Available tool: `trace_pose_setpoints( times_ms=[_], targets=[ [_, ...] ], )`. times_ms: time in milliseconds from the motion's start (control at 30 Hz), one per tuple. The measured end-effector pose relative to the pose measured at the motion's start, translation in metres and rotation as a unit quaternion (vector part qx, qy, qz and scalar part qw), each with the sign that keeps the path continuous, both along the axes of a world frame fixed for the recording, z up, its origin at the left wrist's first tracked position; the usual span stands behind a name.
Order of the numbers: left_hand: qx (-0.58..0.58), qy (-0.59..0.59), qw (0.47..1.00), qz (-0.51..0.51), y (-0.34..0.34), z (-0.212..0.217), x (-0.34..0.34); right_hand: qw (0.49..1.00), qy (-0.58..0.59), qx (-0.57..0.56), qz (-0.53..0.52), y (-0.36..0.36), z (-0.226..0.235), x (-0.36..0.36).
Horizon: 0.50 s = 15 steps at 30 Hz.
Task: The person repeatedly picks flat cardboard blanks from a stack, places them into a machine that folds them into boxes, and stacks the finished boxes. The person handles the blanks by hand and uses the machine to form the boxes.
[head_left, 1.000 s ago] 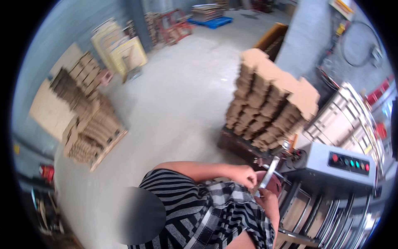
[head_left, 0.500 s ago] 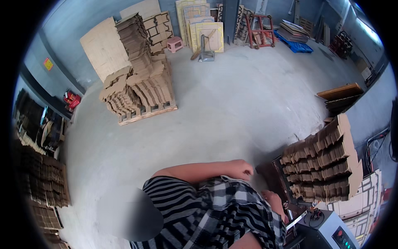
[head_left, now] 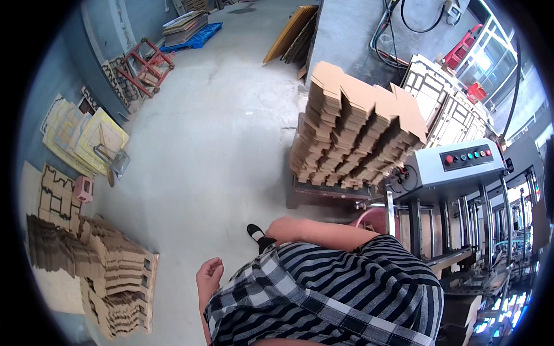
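Observation:
Beside my body at the left, my left hand hangs with its fingers loosely bent, and nothing shows in it. My right forearm lies across my front, over a striped shirt and a checked apron. At its end my right hand is near my shoe in the picture; its fingers are hidden below the back of the hand. The nearest large thing is a tall stack of die-cut brown cardboard on a dark stand, apart from both hands.
A grey machine with a button panel stands right, beside a pink tub. More cardboard sheets lie on a pallet at left. A red metal frame, a blue pallet and leaning boards stand farther off.
My view has turned to the right, bringing the cardboard stack and machine toward the middle. My left arm has swung from across my front to my side; my right forearm now crosses my front.

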State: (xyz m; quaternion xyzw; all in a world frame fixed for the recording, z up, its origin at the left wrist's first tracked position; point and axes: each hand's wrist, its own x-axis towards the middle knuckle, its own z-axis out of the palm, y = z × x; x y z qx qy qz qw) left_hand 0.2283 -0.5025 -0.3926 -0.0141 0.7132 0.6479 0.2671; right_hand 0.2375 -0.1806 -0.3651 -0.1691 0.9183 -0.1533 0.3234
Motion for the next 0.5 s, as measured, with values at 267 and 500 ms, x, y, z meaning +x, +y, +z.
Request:
trace_pose_setpoints(
  times_ms=[267,500],
  targets=[
    [-0.172,0.184,0.966,-0.05,0.003,0.033,-0.127,0.998,0.044,-0.041,0.03,0.04,-0.067,-0.134],
    [-0.241,0.248,0.937,0.056,0.004,0.061,-0.202,0.984,0.014,-0.016,0.178,0.011,-0.005,-0.291]
  ],
)
